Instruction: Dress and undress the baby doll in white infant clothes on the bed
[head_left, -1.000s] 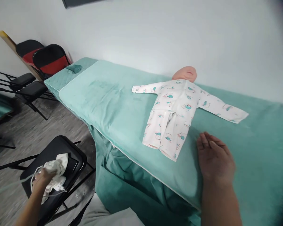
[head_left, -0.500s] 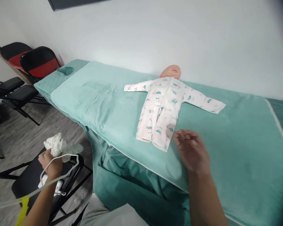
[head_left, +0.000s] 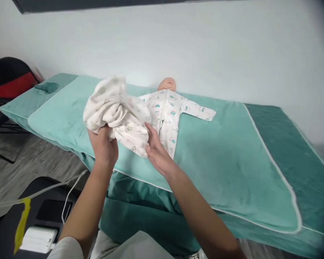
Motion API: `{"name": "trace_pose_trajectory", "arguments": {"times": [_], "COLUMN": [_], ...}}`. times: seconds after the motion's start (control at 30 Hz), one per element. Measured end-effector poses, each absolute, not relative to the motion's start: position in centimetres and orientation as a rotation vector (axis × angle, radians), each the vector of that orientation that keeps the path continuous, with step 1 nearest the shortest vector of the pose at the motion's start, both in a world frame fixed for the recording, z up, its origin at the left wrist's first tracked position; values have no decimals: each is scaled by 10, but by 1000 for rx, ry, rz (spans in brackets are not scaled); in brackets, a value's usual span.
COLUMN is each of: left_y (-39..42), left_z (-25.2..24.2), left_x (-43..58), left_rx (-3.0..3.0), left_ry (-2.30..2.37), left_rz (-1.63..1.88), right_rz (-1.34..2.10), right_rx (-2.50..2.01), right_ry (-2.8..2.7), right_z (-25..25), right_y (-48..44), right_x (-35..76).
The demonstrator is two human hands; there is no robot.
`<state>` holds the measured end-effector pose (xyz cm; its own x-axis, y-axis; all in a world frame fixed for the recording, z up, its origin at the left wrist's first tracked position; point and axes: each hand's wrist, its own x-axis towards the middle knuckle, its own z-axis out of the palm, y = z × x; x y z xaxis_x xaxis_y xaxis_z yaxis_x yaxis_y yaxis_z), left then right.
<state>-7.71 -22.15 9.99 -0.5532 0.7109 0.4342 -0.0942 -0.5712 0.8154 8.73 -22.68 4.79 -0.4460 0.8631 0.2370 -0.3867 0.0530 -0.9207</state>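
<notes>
My left hand grips a bunched white printed garment from below, holding it up in front of me. My right hand touches the garment's right lower edge, fingers partly curled on the cloth. Behind the bundle lies a baby doll in a white patterned sleepsuit, flat on its back on a teal padded table, arms spread. The bundle hides the doll's left sleeve.
A black folding chair stands at the lower left with a white device and a cable on it. Black and red chairs stand by the wall at the far left. A white wall runs behind the table.
My left hand lifted the white garment off the black chair and carried it up over the table edge. My right hand rose from the table and met the garment. The view swung right.
</notes>
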Motion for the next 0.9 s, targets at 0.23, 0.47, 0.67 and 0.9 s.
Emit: {"name": "trace_pose_trajectory", "arguments": {"times": [0.23,0.47,0.67,0.9], "left_y": [-212,-208,-210,-238], "left_z": [70,48,49,96], "left_x": [-33,-29,-25,-51], "left_rx": [1050,1821,2077,2022], "left_ry": [1044,1335,1264,1008], "left_rz": [2000,2004,1774,1743], "right_rz": [1698,1568,1313,1002], "right_rx": [-459,-578,-712,-869], "right_ry": [-889,-824,-863,-898], "right_z": [61,73,76,69], "right_y": [-208,-191,-190,-179], "right_x": [79,81,100,216]}}
